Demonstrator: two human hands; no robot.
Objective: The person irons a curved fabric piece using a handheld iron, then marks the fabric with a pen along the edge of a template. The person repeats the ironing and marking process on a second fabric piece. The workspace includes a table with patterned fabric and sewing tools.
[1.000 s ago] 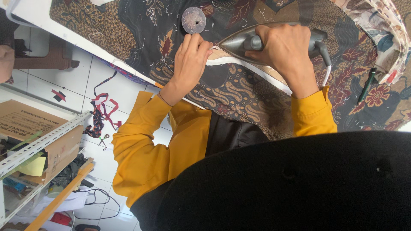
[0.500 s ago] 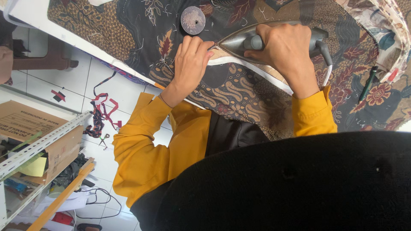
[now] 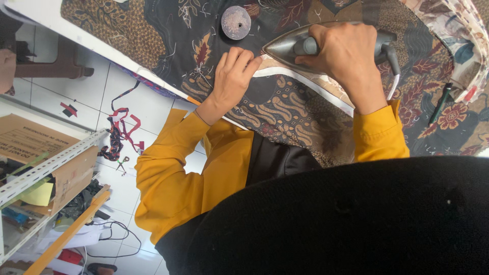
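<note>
The person wears a top with long mustard-yellow sleeves [image 3: 178, 173] that end at the wrists. A black piece of clothing [image 3: 275, 158] shows between the sleeves. Both hands are bare, with no rings or gloves.

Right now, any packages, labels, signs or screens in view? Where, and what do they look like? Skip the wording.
Cardboard box: lower left, on the grey metal shelf rack; brown, rectangular, dark print on its face.
Yellow paper sheet: under that shelf rail, small, plain.
No screens or signs visible.
</note>
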